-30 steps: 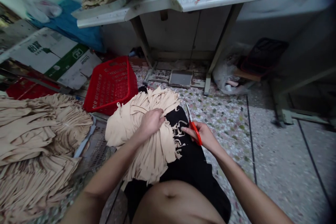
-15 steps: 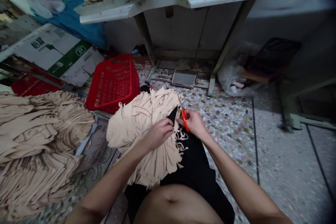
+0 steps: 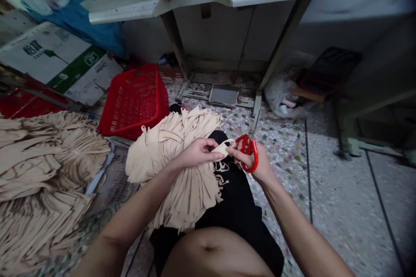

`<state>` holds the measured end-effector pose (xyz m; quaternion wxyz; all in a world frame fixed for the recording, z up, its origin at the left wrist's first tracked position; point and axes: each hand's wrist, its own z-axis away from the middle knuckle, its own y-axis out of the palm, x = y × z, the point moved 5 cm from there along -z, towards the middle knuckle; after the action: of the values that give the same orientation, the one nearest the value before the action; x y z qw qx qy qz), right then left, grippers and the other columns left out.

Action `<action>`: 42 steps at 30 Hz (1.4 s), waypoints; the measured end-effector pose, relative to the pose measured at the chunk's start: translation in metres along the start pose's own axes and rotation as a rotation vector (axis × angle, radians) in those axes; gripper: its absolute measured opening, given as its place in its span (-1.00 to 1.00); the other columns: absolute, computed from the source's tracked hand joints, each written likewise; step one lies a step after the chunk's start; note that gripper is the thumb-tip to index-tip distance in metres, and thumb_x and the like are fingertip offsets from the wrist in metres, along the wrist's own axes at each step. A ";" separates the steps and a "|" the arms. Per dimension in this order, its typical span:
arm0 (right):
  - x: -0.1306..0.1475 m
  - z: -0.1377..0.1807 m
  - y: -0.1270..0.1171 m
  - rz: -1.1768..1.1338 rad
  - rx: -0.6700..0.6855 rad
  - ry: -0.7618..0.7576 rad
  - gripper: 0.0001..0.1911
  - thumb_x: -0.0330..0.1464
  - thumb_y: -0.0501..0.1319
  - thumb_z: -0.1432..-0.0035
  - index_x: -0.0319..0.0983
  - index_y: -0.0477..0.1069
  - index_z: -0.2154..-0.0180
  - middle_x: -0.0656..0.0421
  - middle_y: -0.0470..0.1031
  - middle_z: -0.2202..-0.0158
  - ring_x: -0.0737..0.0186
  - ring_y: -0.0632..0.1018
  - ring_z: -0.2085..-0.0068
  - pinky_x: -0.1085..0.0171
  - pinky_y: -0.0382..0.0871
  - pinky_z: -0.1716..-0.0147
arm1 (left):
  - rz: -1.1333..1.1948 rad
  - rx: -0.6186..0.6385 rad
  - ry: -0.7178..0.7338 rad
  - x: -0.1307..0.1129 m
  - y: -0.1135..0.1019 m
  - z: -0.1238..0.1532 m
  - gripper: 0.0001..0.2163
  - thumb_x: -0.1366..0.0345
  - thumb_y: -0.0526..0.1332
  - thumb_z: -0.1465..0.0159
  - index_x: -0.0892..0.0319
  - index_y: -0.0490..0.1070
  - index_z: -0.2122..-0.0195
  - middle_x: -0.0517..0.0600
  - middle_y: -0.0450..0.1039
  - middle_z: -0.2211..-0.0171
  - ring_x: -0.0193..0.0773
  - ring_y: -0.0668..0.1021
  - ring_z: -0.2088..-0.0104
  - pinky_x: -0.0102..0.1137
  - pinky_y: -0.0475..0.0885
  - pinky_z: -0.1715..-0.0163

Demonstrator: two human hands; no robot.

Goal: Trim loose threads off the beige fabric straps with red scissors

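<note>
A bundle of beige fabric pieces (image 3: pixel 182 173) lies across my lap, over black trousers (image 3: pixel 240 194). Between thumb and fingers, my left hand (image 3: pixel 199 152) pinches one end of a small beige fabric strip (image 3: pixel 222 149) above the bundle. My right hand (image 3: pixel 256 162) has red-handled scissors (image 3: pixel 253 156) hooked on its fingers, and its thumb and fingertip touch the strip's other end. The scissor blades point away from the strip, toward the floor ahead. Several thin beige scraps (image 3: pixel 221 175) rest on the trousers just below the hands.
Ahead stands a red plastic basket (image 3: pixel 133 104). Large stacks of beige fabric (image 3: pixel 42 173) fill the left side. A white worktable (image 3: pixel 201 0) with metal legs and a foot pedal (image 3: pixel 224 95) is in front. A plastic bag (image 3: pixel 286 99) sits on the speckled floor at right.
My right hand has moved right and turned, swinging the scissors away from the bundle. My left hand has risen slightly, and a strip now stretches between both hands. The view has shifted a little.
</note>
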<state>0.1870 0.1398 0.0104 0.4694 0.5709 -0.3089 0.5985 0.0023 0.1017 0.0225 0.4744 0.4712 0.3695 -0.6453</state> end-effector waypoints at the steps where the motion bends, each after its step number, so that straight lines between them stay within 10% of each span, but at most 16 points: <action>1: -0.001 0.004 -0.003 0.034 -0.026 0.009 -0.52 -0.05 0.51 -0.01 -0.18 0.32 0.44 0.19 0.53 0.49 0.26 0.47 0.55 0.29 0.35 0.53 | -0.003 -0.004 0.009 -0.003 0.000 -0.002 -0.66 0.11 0.46 -0.17 0.32 0.57 0.25 0.01 0.53 0.35 -0.37 0.53 0.40 -0.50 0.37 0.41; 14: -0.034 0.045 -0.020 0.739 0.442 -0.071 -0.60 -0.01 0.14 -0.39 -0.17 0.26 0.35 0.26 0.34 0.45 0.26 0.38 0.44 0.30 0.25 0.39 | 0.184 -0.128 -0.065 0.002 0.002 0.000 -0.61 0.11 0.48 -0.17 0.33 0.61 0.13 0.12 0.65 0.24 -0.27 0.62 0.36 -0.43 0.48 0.30; 42: -0.036 0.046 -0.024 0.649 0.447 -0.071 -0.51 0.06 0.20 -0.31 -0.20 0.28 0.41 0.32 0.22 0.52 0.33 0.23 0.49 0.35 0.09 0.50 | -0.042 0.083 -0.062 -0.001 0.025 -0.001 -0.62 0.04 0.40 -0.22 0.33 0.63 0.19 0.01 0.51 0.39 -0.35 0.44 0.41 -0.48 0.28 0.41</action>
<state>0.2238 0.0994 -0.0218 0.1090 0.5521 -0.3516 0.7481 0.0268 0.0962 0.0220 0.4520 0.4624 0.3376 -0.6840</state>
